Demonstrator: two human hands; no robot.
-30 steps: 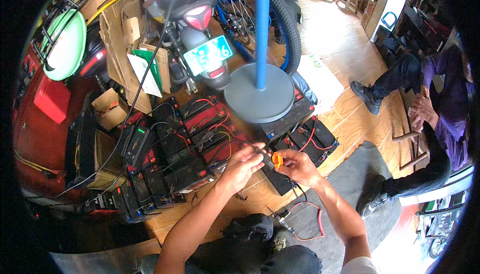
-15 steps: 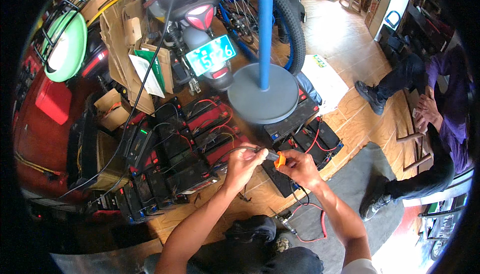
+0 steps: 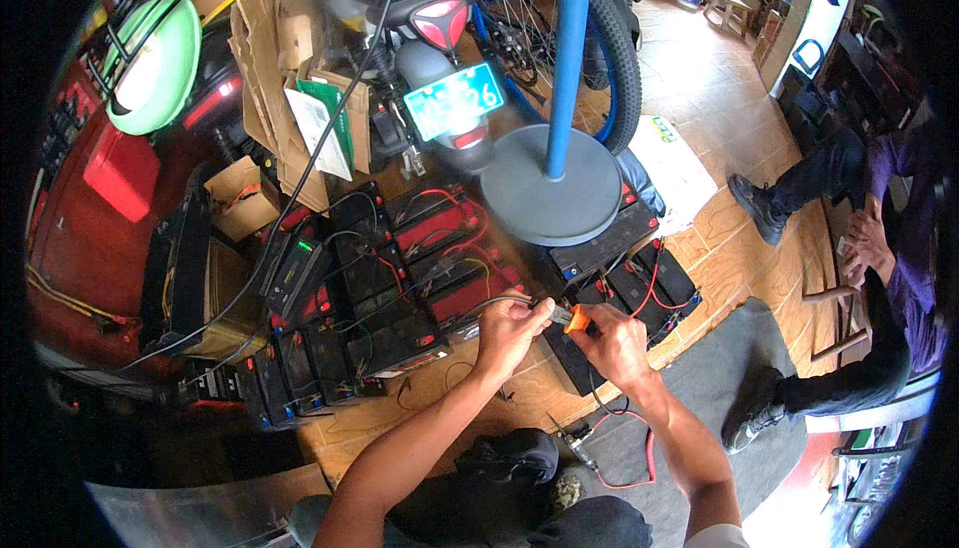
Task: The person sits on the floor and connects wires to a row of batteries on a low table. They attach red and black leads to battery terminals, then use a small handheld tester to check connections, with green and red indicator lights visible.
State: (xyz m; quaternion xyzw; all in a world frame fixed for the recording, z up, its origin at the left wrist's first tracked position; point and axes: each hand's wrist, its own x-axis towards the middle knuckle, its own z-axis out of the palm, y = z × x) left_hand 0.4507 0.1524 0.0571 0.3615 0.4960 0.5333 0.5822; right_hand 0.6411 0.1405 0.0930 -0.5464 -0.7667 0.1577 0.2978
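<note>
Your left hand (image 3: 512, 333) pinches a dark cable (image 3: 502, 299) near its end, and your right hand (image 3: 616, 346) pinches an orange piece (image 3: 577, 319) between both hands; you seem to be working them end to end, which calls for keeping them aligned. Batteries (image 3: 392, 335) crowd your left, the round base (image 3: 539, 203) stands ahead, and the grey mat (image 3: 704, 398) offers wider room rightward.

Ahead of the fingers (image 3: 601, 321), a round base (image 3: 529, 203) blocks the way; to their left, batteries (image 3: 395, 336) pack the floor. Just ahead and right, a red wire (image 3: 655, 278) crosses more batteries. Nearer right, bare mat (image 3: 699, 388) leaves room up to a shoe (image 3: 755, 418).
</note>
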